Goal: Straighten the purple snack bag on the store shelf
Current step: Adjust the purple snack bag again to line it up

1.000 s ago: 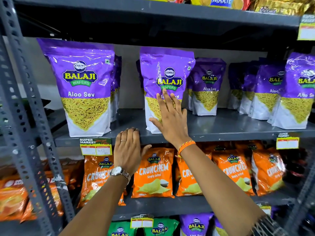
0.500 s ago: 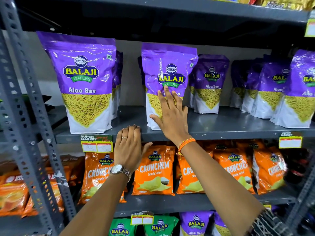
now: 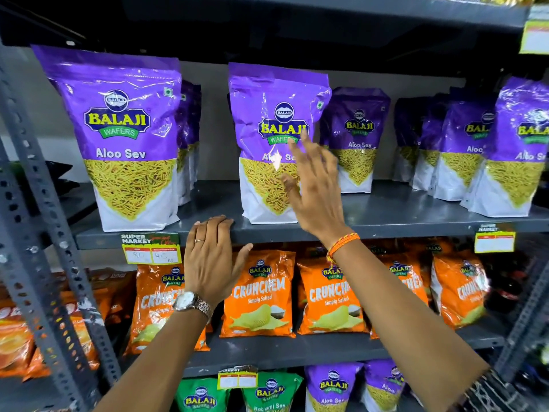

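A purple Balaji Aloo Sev snack bag point(image 3: 267, 120) stands upright near the front of the grey shelf point(image 3: 386, 224), in the middle of the view. My right hand point(image 3: 318, 188) is raised in front of the bag's lower right side, fingers spread, holding nothing; whether the fingertips touch the bag I cannot tell. My left hand point(image 3: 212, 257) rests flat on the shelf's front edge, just left of the bag's base, fingers curled over the lip. It grips no bag.
More purple Aloo Sev bags stand to the left point(image 3: 124, 138) and right point(image 3: 359, 138), some set further back. Orange Crunchem bags point(image 3: 258, 295) fill the shelf below. A perforated grey upright point(image 3: 38, 203) runs down the left. Price tags point(image 3: 151, 251) hang on the shelf edge.
My right hand has lifted off the bag's lower front and shifted up and to the right. The left hand has stayed on the shelf edge. The camera has moved closer.
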`<state>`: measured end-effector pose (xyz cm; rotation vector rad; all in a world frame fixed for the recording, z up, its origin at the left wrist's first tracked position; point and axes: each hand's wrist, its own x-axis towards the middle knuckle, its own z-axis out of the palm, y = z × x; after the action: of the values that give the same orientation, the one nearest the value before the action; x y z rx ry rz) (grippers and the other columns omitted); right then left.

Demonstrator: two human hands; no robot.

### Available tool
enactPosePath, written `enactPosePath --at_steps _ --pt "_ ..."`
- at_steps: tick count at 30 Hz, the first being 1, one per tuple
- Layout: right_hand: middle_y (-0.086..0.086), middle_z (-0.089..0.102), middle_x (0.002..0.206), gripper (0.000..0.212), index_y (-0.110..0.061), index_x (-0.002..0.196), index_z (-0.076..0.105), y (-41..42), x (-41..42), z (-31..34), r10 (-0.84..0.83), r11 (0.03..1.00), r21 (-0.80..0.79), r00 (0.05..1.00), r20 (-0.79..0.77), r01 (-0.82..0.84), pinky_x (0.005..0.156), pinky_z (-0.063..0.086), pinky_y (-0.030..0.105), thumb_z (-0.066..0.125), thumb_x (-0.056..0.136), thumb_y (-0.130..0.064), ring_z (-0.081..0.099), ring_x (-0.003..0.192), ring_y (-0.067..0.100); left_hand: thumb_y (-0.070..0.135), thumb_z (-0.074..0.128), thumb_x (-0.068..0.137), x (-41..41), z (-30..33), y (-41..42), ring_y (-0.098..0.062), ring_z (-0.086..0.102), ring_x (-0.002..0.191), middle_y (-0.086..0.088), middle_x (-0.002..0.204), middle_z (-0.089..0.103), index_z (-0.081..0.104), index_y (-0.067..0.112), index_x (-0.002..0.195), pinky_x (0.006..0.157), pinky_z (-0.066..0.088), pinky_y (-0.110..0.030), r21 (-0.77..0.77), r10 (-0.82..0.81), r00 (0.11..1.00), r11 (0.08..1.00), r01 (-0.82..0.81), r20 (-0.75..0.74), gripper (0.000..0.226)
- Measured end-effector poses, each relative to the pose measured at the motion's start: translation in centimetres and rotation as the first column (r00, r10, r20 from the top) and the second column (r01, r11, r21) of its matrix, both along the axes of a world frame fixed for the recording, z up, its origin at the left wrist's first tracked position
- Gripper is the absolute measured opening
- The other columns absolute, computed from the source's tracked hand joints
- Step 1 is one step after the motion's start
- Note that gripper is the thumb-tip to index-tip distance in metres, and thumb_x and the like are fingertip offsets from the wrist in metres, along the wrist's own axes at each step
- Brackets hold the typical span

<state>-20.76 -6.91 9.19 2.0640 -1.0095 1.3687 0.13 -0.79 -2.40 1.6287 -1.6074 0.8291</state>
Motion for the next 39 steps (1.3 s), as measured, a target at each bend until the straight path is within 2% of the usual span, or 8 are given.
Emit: enactPosePath --at_steps 4,8,11,13,19,26,32,39 --pt "0.011 0.029 0.168 0.054 -0.013 0.157 0.039 -2.6 -4.2 1.0 -0.003 1.0 -0.022 0.986 0.169 0.007 0.124 0.012 0.029 0.047 0.108 -0.034 0.036 0.147 0.031 0.049 0.052 0.097 -2.8 -0.3 0.2 -0.036 0.054 0.128 -0.012 0.14 0.058 0.057 0.011 0.128 0.111 0.038 -0.051 -0.108 -0.035 0.998 0.994 0.03 -0.048 0.049" --pt "0.011 0.029 0.168 0.054 -0.012 0.156 0.04 -5.7 -9.0 2.0 -0.063 0.998 0.037 0.975 0.212 0.057 0.118 0.03 0.046 0.046 0.108 -0.037 0.031 0.141 0.033 0.045 0.053 0.097 -8.0 0.5 -0.8 -0.034 0.051 0.13 -0.012 0.139 0.059 0.057 0.012 0.128 0.113 0.035 -0.047 -0.236 -0.086 0.996 0.967 0.092 0.036 0.046" --pt "0.011 0.025 0.169 0.065 -0.012 0.158 0.038 -8.0 -11.9 3.0 -0.124 0.989 0.105 0.978 0.17 0.107 0.115 0.027 0.04 0.037 0.103 -0.048 0.034 0.142 0.039 0.045 0.051 0.097 -12.2 1.2 -2.0 -0.03 0.046 0.136 -0.011 0.143 0.059 0.058 0.011 0.135 0.118 0.029 -0.043 -0.267 -0.098 0.993 0.957 0.114 0.073 0.051" --pt "0.011 0.023 0.17 0.064 -0.012 0.159 0.035 -9.7 -13.7 3.3 -0.179 0.978 0.124 0.978 0.108 0.166 0.112 0.03 0.04 0.043 0.105 -0.045 0.035 0.141 0.039 0.045 0.051 0.097 -15.0 1.7 -3.0 -0.027 0.044 0.14 -0.008 0.148 0.057 0.055 0.01 0.145 0.121 0.026 -0.042 -0.236 -0.105 0.991 0.964 0.123 0.089 0.059" --pt "0.009 0.026 0.167 0.066 -0.018 0.158 0.032 -14.6 -15.4 3.1 -0.274 0.922 0.291 0.962 0.016 0.257 0.106 0.041 0.065 0.06 0.1 -0.034 0.027 0.145 0.038 0.051 0.044 0.099 -19.4 1.5 -6.2 -0.027 0.045 0.143 -0.005 0.155 0.052 0.05 0.013 0.15 0.121 0.028 -0.045 -0.098 -0.083 0.989 0.991 0.095 0.12 0.065" --pt "0.01 0.015 0.171 0.079 -0.022 0.163 0.018 -20.5 -14.7 2.3 -0.292 0.868 0.394 0.952 -0.086 0.302 0.105 0.039 0.073 0.055 0.099 -0.051 0.023 0.145 0.051 0.05 0.042 0.103 -19.1 0.3 -8.2 -0.033 0.065 0.097 -0.007 0.116 0.072 0.068 0.013 0.124 0.093 0.044 -0.044 -0.184 -0.059 0.978 0.978 0.096 0.199 0.05" --pt "0.007 0.013 0.172 0.1 -0.024 0.163 0.015 -22.4 -13.5 1.4 -0.31 0.869 0.384 0.948 -0.071 0.313 0.098 0.042 0.074 0.055 0.086 -0.072 0.02 0.144 0.059 0.05 0.042 0.102 -19.1 -0.4 -9.1 -0.032 0.065 0.094 -0.004 0.112 0.073 0.069 0.015 0.117 0.084 0.045 -0.044 -0.257 0.006 0.979 0.965 0.048 0.206 0.046" --pt "0.008 0.02 0.17 0.101 -0.024 0.163 0.017 -21.9 -13.2 1.3 -0.334 0.856 0.386 0.938 -0.096 0.344 0.095 0.046 0.069 0.068 0.082 -0.059 0.022 0.144 0.058 0.05 0.043 0.101 -19.1 -0.6 -9.5 -0.03 0.065 0.09 -0.004 0.109 0.073 0.068 0.015 0.114 0.082 0.043 -0.042 -0.297 0.02 0.973 0.954 0.05 0.23 0.046"
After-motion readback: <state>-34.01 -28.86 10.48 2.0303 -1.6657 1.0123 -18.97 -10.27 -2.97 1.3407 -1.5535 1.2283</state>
